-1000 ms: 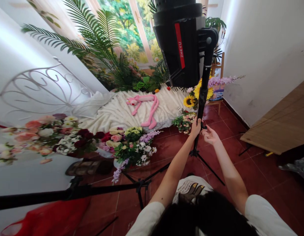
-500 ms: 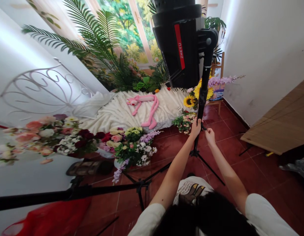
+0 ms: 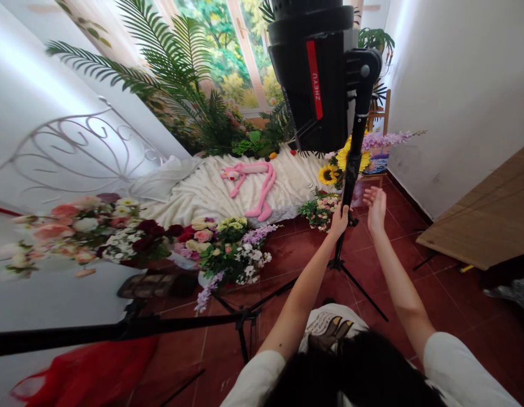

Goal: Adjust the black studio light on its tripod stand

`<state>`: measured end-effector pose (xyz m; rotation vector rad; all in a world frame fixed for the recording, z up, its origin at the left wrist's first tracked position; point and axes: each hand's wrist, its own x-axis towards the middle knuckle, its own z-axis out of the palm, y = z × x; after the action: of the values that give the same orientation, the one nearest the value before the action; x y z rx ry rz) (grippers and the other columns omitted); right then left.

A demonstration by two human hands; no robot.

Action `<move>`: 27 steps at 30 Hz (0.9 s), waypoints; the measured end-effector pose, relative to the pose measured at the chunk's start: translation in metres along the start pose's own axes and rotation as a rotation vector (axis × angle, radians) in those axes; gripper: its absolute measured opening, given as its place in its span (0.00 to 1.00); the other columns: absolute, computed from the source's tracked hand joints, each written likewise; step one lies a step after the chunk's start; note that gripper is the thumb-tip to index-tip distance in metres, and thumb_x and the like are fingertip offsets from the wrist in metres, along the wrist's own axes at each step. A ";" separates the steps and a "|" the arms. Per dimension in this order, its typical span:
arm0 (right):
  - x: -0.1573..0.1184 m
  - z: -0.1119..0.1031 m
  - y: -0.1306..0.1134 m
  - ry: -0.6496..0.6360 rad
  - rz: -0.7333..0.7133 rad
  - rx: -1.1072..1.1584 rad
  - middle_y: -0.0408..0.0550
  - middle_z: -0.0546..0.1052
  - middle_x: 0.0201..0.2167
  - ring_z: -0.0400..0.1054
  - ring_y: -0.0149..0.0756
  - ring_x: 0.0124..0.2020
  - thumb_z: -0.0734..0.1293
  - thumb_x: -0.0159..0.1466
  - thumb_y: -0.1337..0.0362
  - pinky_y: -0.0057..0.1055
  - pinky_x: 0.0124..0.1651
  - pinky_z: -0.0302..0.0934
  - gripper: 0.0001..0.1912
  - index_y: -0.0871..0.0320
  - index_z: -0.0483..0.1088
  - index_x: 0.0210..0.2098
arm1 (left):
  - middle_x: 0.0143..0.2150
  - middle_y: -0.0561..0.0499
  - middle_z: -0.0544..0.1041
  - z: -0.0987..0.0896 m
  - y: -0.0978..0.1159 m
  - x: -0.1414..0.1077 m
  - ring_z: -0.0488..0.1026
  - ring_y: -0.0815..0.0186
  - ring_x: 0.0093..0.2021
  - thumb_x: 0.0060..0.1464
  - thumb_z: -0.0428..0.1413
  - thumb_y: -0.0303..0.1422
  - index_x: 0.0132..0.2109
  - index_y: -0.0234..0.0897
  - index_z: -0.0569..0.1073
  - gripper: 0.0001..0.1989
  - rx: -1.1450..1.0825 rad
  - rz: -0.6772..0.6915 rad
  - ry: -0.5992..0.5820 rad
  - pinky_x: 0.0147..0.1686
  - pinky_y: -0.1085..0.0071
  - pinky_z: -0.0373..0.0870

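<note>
Stand (image 3: pixel 351 169) beneath lamp (image 3: pixel 293 79), red "ZHEYU" label (image 3: pixel 315 79)

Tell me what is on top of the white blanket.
On the blanket lies a pink toy, with an orange fruit near the back edge. Whatever the blanket covers cannot be seen.

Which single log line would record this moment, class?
left hand: gripping light stand | right hand: raised, open, off stand | studio light: atop stand | pink plush toy: lying on white fabric
</note>
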<state>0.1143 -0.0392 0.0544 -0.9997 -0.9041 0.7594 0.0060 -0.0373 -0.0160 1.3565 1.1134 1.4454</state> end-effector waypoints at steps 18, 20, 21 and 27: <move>0.037 0.084 -0.078 -0.453 -0.547 -0.200 0.50 0.70 0.50 0.71 0.42 0.50 0.68 0.62 0.47 0.51 0.54 0.67 0.44 0.48 0.43 0.68 | 0.28 0.46 0.74 -0.001 0.006 -0.001 0.76 0.63 0.32 0.54 0.41 0.64 0.37 0.36 0.72 0.35 0.007 0.021 0.015 0.38 0.64 0.75; 0.040 0.083 -0.075 -0.461 -0.532 -0.214 0.48 0.71 0.48 0.71 0.41 0.49 0.68 0.63 0.48 0.50 0.54 0.67 0.42 0.50 0.44 0.67 | 0.29 0.46 0.74 -0.001 0.006 -0.001 0.76 0.62 0.34 0.54 0.42 0.64 0.37 0.36 0.72 0.35 0.004 0.017 0.008 0.39 0.64 0.75; 0.041 0.083 -0.074 -0.470 -0.526 -0.217 0.47 0.71 0.46 0.71 0.40 0.48 0.68 0.62 0.49 0.49 0.54 0.67 0.42 0.50 0.44 0.67 | 0.30 0.47 0.74 -0.001 0.007 -0.001 0.76 0.62 0.34 0.54 0.42 0.64 0.37 0.36 0.71 0.35 0.001 0.017 0.005 0.39 0.64 0.75; 0.048 0.077 -0.076 -0.581 -0.490 -0.198 0.45 0.73 0.42 0.71 0.34 0.45 0.69 0.63 0.55 0.39 0.53 0.67 0.39 0.49 0.47 0.66 | 0.30 0.49 0.72 -0.003 0.006 -0.001 0.73 0.66 0.31 0.55 0.42 0.63 0.39 0.36 0.70 0.33 0.002 0.014 -0.032 0.37 0.67 0.74</move>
<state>0.0755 0.0028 0.1580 -0.6808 -1.6818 0.5475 0.0035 -0.0399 -0.0107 1.3868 1.0873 1.4285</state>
